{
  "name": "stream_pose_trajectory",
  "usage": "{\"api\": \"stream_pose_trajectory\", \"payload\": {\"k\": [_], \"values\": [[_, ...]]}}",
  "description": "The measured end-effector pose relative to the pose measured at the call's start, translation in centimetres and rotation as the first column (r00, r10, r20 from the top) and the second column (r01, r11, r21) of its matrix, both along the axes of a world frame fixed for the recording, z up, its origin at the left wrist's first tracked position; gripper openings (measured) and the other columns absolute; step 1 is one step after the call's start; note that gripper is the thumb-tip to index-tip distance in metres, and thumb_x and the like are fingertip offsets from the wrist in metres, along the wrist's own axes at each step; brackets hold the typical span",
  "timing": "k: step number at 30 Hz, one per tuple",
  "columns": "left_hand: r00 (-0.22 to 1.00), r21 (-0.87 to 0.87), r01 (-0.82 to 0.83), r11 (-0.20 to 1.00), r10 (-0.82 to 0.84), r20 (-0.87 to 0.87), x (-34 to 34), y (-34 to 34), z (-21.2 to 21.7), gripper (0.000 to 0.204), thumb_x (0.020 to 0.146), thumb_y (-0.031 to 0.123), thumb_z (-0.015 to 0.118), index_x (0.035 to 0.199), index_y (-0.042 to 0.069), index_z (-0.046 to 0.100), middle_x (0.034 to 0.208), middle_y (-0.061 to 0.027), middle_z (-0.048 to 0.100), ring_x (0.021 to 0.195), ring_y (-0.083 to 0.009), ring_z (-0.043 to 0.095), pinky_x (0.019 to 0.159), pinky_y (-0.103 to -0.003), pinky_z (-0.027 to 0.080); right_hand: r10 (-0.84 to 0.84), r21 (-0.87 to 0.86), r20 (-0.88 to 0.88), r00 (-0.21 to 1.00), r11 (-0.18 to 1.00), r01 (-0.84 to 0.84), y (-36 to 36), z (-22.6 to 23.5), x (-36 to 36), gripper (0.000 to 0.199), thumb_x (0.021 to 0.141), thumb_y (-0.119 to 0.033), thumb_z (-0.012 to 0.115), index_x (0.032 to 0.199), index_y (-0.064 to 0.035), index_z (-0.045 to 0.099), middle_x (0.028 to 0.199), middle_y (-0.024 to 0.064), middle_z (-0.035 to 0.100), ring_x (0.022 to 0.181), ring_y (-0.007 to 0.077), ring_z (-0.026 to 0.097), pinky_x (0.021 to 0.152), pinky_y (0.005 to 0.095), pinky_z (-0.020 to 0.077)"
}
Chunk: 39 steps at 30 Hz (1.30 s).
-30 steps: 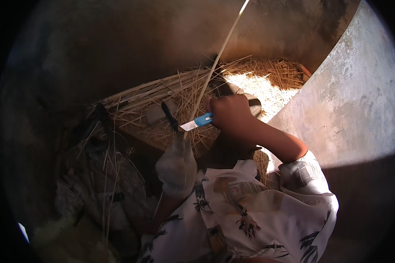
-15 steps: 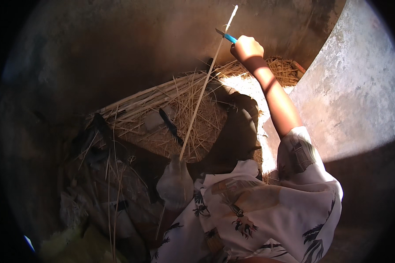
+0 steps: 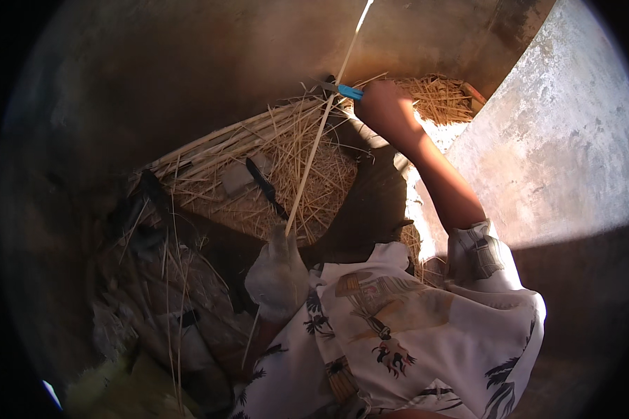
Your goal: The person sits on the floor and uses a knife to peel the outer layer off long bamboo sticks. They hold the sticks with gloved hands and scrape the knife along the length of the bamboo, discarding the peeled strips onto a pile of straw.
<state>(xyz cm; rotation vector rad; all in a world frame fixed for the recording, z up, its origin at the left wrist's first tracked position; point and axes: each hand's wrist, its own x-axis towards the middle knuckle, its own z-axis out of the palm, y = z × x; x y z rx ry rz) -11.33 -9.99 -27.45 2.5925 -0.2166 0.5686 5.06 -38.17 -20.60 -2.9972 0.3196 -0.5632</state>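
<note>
A long pale strip (image 3: 313, 157), like split bamboo or cane, slants from low centre to the top edge. Its near end is in my left hand (image 3: 278, 279), which wears a pale glove and is closed around it. Part of the strip comes out below the glove. My bare right hand (image 3: 386, 108) is closed on a knife with a blue handle (image 3: 350, 92). The blade crosses the strip roughly midway along and seems to touch it. Beyond the glove lies a dark, narrow tool (image 3: 264, 185) whose kind I cannot make out.
A pile of shavings and thin strips (image 3: 321, 185) covers the ground ahead. More shavings (image 3: 440, 98) lie by the curved wall (image 3: 210, 63). Longer strips (image 3: 223, 143) rest along the pile's far side. A sunlit wall (image 3: 552, 153) stands at right, and loose strips (image 3: 171, 307) at left.
My right hand and the knife have come down along the strip toward my left hand, from near its far tip to about midway. The gloved hand has hardly moved.
</note>
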Motion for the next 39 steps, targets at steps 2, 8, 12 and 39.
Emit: {"api": "stream_pose_trajectory", "payload": {"k": [2, 8, 12, 39], "values": [[1.000, -0.001, 0.003, 1.000, -0.003, -0.028, 0.2, -0.5, 0.6, 0.028, 0.092, 0.015, 0.069, 0.119, 0.009, 0.066, 0.078, -0.0139, 0.066, 0.064, -0.0306, 0.067, 0.055, -0.039, 0.053, -0.017, 0.063, 0.036, 0.999, 0.998, 0.015, -1.5, 1.1, 1.7, 0.020, 0.082, -0.020, 0.062, 0.081, -0.0032, 0.073, 0.079, 0.0221, 0.070, 0.076, 0.0372, 0.071, 0.072, 0.0457, 0.0568], [0.996, 0.086, 0.027, 0.996, -0.034, 0.087, -0.3, 0.6, -0.4, 0.028, 0.089, 0.018, 0.071, 0.116, 0.011, 0.064, 0.073, -0.0094, 0.066, 0.060, -0.0274, 0.067, 0.050, -0.039, 0.052, -0.199, 0.152, 0.040, 0.979, 0.970, 0.191, -8.2, 3.7, 6.9, 0.028, 0.081, -0.024, 0.064, 0.101, -0.0082, 0.075, 0.098, 0.0168, 0.074, 0.095, 0.0342, 0.071, 0.085, 0.0426, 0.0565], [0.992, 0.065, 0.096, 0.993, -0.101, 0.071, -1.2, 2.3, -1.7, 0.028, 0.089, 0.017, 0.071, 0.115, 0.010, 0.065, 0.076, -0.0099, 0.067, 0.063, -0.0280, 0.068, 0.052, -0.039, 0.053, -0.386, 0.253, 0.040, 0.922, 0.896, 0.364, -14.5, 6.0, 8.4, 0.033, 0.081, -0.023, 0.061, 0.106, -0.0044, 0.073, 0.104, 0.0218, 0.072, 0.102, 0.0380, 0.069, 0.088, 0.0438, 0.0550], [0.971, -0.322, 0.193, 0.927, -0.227, -0.070, -3.0, 1.6, -1.8, 0.020, 0.094, 0.012, 0.064, 0.111, 0.001, 0.069, 0.087, -0.0214, 0.071, 0.074, -0.0291, 0.072, 0.064, -0.036, 0.055, -0.205, 0.073, 0.131, 0.970, 0.978, 0.197, -11.1, 4.3, 6.3, 0.024, 0.083, -0.027, 0.064, 0.094, -0.0083, 0.076, 0.087, 0.0163, 0.074, 0.085, 0.0337, 0.073, 0.079, 0.0435, 0.0579]]}}
